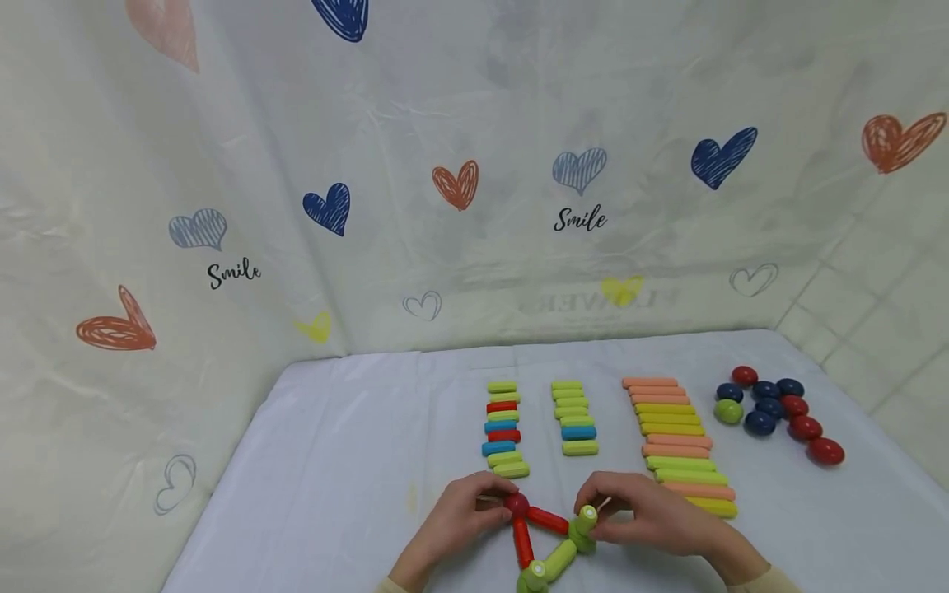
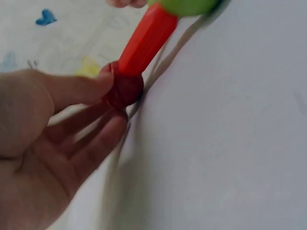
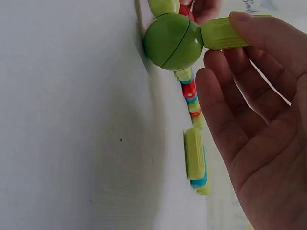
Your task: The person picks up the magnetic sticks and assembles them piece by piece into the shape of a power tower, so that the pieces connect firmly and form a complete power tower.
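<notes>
A triangle of rods and balls lies on the table's near side. At its far left corner, my left hand (image 1: 469,512) pinches a red ball (image 2: 123,88) between thumb and fingers. Two red rods (image 1: 548,520) run from that ball to two green balls (image 3: 172,42), and a light green rod (image 1: 559,561) joins those. My right hand (image 1: 643,512) holds a light green upright rod (image 3: 225,33) that stands on the right green ball. Another upright rod (image 1: 537,570) tops the nearest ball, partly cut off by the frame's lower edge.
Beyond the hands lie two columns of short rods (image 1: 511,470) in green, red and blue. Longer orange, yellow and green rods (image 1: 685,464) form a column to the right. Loose balls (image 1: 805,427) in red, blue and green sit at the far right. A heart-printed cloth (image 1: 482,263) hangs behind.
</notes>
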Action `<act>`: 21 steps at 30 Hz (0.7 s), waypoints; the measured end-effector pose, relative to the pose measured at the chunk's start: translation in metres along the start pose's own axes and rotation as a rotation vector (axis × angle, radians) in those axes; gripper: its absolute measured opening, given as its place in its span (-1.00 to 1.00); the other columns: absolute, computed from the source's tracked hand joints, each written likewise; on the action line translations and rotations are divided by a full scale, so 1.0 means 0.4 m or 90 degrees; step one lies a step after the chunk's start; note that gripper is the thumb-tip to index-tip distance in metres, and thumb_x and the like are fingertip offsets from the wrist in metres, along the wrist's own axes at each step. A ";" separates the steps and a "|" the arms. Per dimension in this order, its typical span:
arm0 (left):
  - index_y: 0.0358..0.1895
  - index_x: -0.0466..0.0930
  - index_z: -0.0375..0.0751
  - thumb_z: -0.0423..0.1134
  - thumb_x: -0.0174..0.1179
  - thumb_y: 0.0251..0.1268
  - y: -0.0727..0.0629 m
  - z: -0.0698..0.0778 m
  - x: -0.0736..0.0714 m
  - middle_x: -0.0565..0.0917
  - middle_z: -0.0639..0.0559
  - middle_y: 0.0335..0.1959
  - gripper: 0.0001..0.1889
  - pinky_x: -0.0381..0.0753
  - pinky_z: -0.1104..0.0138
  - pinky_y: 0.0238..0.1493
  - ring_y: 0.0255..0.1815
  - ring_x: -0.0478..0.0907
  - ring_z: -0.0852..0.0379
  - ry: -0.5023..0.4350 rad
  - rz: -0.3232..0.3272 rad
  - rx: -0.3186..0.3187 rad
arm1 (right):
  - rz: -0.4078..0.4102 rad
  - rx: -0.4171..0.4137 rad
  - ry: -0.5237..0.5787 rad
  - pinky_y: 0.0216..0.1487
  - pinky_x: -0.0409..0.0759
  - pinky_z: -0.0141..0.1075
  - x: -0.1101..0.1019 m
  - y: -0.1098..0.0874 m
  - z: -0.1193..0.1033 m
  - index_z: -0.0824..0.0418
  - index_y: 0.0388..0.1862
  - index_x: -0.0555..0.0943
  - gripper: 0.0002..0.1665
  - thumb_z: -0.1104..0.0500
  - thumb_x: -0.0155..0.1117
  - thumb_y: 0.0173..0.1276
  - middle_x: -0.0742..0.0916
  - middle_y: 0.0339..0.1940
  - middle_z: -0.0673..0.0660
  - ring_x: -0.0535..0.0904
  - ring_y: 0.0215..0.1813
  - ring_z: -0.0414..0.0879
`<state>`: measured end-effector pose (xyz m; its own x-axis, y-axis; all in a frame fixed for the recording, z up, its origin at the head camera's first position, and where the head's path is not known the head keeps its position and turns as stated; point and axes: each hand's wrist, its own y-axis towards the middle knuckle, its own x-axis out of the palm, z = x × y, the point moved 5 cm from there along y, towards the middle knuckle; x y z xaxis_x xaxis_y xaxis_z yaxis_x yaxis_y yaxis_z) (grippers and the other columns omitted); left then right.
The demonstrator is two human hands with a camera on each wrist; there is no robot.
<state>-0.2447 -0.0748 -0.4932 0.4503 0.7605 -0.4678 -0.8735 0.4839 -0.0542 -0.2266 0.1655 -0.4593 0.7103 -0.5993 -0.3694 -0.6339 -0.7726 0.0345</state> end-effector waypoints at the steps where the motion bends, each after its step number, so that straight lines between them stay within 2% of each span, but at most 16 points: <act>1: -0.08 0.65 -0.09 -0.36 0.34 0.21 -0.002 0.005 -0.001 0.63 0.21 -0.22 -0.78 0.61 0.48 -0.14 -0.23 0.55 0.33 0.014 0.013 -0.005 | -0.002 -0.002 -0.004 0.01 0.63 -0.31 0.003 0.000 0.000 0.20 0.04 0.54 -0.76 0.21 0.23 0.43 0.68 -0.08 0.06 0.62 -0.04 -0.11; 3: -0.19 0.63 -0.06 -0.33 0.37 0.19 -0.009 0.016 -0.003 0.59 0.21 -0.33 -0.84 0.58 0.50 -0.25 -0.34 0.52 0.31 0.036 0.009 -0.026 | -0.001 -0.005 -0.019 -0.01 0.64 -0.30 0.007 -0.001 -0.001 0.18 0.02 0.55 -0.77 0.20 0.25 0.42 0.69 -0.10 0.04 0.61 -0.06 -0.12; 4: -0.24 0.61 -0.05 -0.31 0.37 0.19 -0.014 0.021 -0.003 0.58 0.21 -0.38 -0.86 0.56 0.50 -0.30 -0.38 0.50 0.31 0.041 -0.012 -0.036 | 0.002 -0.005 -0.027 -0.03 0.65 -0.30 0.009 -0.001 -0.001 0.17 0.01 0.55 -0.77 0.19 0.26 0.41 0.69 -0.11 0.03 0.61 -0.07 -0.13; 5: -0.28 0.61 -0.05 -0.31 0.37 0.19 -0.019 0.026 -0.002 0.57 0.21 -0.43 -0.88 0.55 0.49 -0.35 -0.42 0.49 0.30 0.041 -0.045 -0.041 | 0.005 -0.007 -0.034 -0.04 0.65 -0.30 0.009 -0.001 -0.001 0.15 0.00 0.55 -0.78 0.18 0.27 0.40 0.69 -0.12 0.02 0.61 -0.08 -0.14; 7: -0.30 0.61 -0.09 -0.31 0.34 0.22 -0.031 0.036 0.004 0.59 0.21 -0.47 -0.92 0.55 0.48 -0.38 -0.47 0.49 0.30 0.015 -0.143 -0.041 | 0.014 -0.006 -0.045 -0.07 0.66 -0.31 0.009 -0.001 -0.002 0.14 -0.02 0.55 -0.79 0.17 0.28 0.40 0.69 -0.14 0.00 0.61 -0.10 -0.15; 10: -0.21 0.62 -0.17 -0.34 0.30 0.25 -0.051 0.046 0.018 0.62 0.23 -0.41 -0.91 0.57 0.49 -0.30 -0.44 0.53 0.35 -0.017 -0.289 -0.022 | 0.023 -0.007 -0.052 -0.09 0.66 -0.31 0.012 -0.001 -0.003 0.13 -0.04 0.55 -0.79 0.16 0.29 0.39 0.69 -0.15 -0.01 0.61 -0.11 -0.16; 12: -0.17 0.60 -0.21 -0.37 0.30 0.24 -0.058 0.050 0.028 0.61 0.26 -0.36 -0.86 0.58 0.51 -0.24 -0.41 0.52 0.39 -0.019 -0.341 -0.005 | 0.025 -0.006 -0.056 -0.10 0.66 -0.31 0.012 -0.001 -0.005 0.13 -0.04 0.55 -0.79 0.16 0.30 0.38 0.69 -0.16 -0.01 0.61 -0.12 -0.17; 14: -0.19 0.57 -0.19 -0.36 0.34 0.21 -0.058 0.050 0.039 0.57 0.27 -0.39 -0.84 0.56 0.53 -0.26 -0.42 0.49 0.41 0.000 -0.348 -0.003 | 0.024 -0.004 -0.058 -0.10 0.66 -0.31 0.013 -0.002 -0.006 0.13 -0.04 0.55 -0.79 0.16 0.30 0.38 0.69 -0.16 -0.01 0.60 -0.12 -0.18; 21: -0.36 0.48 -0.04 -0.32 0.47 0.04 -0.052 0.057 0.065 0.51 0.20 -0.52 -0.72 0.47 0.52 -0.40 -0.50 0.40 0.35 0.062 -0.269 -0.036 | 0.003 0.009 -0.042 -0.06 0.66 -0.30 0.015 -0.007 -0.005 0.14 -0.02 0.55 -0.78 0.17 0.28 0.39 0.69 -0.14 -0.02 0.61 -0.10 -0.18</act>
<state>-0.2107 -0.0552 -0.4843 0.7532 0.4552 -0.4748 -0.6262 0.7172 -0.3059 -0.2201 0.1636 -0.4596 0.6860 -0.5871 -0.4298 -0.6417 -0.7666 0.0230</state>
